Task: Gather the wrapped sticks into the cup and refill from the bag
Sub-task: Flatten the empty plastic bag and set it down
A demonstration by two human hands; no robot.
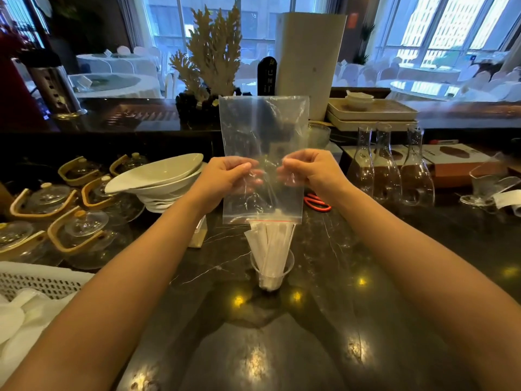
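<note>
Both the left hand and right hand pinch a clear bag, held mouth-down directly above the cup; white wrapped sticks fan upward from the cup.

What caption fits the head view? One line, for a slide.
Both hands hold an upturned clear bag over the cup of wrapped sticks.
</note>
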